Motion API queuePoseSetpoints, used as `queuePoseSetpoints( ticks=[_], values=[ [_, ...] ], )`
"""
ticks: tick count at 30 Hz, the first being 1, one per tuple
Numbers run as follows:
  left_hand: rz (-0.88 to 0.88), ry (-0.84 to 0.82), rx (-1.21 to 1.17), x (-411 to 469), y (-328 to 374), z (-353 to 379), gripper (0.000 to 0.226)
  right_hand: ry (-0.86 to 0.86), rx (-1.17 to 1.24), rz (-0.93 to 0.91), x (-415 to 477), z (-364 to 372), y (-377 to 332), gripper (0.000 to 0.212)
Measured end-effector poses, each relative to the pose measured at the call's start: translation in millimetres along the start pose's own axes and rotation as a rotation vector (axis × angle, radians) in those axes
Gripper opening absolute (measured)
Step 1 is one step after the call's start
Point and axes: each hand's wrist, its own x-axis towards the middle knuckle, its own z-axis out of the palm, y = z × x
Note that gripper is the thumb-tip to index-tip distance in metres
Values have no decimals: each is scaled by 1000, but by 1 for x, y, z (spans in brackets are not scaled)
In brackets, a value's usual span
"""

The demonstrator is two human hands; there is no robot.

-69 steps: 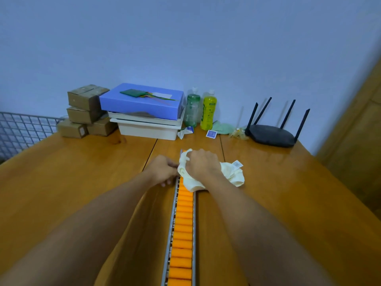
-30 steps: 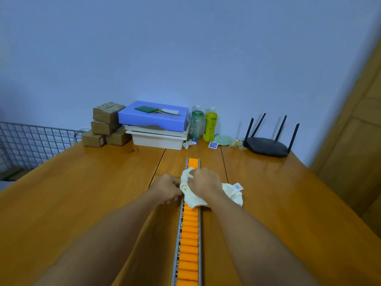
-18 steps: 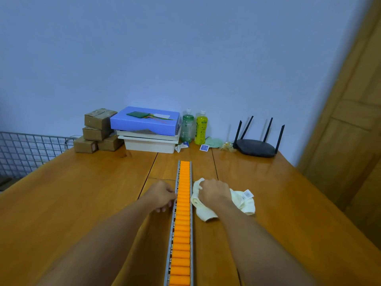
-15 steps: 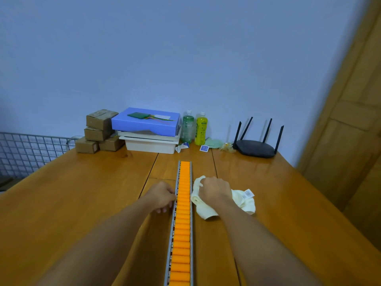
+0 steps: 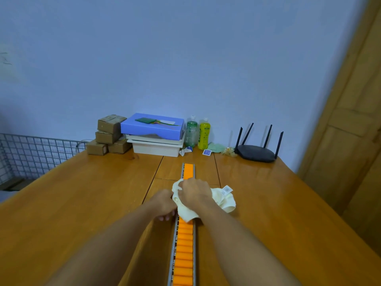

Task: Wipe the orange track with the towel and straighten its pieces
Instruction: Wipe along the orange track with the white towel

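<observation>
The orange track [image 5: 184, 250] is a long row of orange rollers in a grey metal rail, running straight away from me down the middle of the wooden table [image 5: 82, 203]. My right hand [image 5: 194, 194] presses a crumpled cream towel [image 5: 221, 200] onto the track near its far end. The towel covers a stretch of rollers, and its tagged corner trails to the right. My left hand [image 5: 164, 204] rests with curled fingers against the rail's left side, beside the towel. Beyond the towel the track's far end [image 5: 188, 171] shows.
Against the back wall stand stacked cardboard boxes [image 5: 109, 134], a blue box on white trays [image 5: 153, 133], two bottles [image 5: 198, 132] and a black router [image 5: 256, 149]. A wire rack [image 5: 26, 153] is at the left, a wooden door [image 5: 350, 131] at the right.
Half a second ago the towel lay on the table right of the track under my right hand. It has moved left onto the track. My left hand stays at the rail.
</observation>
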Motion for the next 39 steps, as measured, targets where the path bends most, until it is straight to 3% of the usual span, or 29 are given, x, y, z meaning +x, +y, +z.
queuePoseSetpoints(
  ticks=[18,27,39],
  values=[
    [13,88,4,-12,-5,16,17,24,-43,110,-35,8,26,27],
    [27,48,-29,-31,-6,15,14,101,-93,137,-46,-11,22,25],
    [12,13,-63,-58,-8,15,19,81,-69,-45,-67,-8,-17,31]
  ],
)
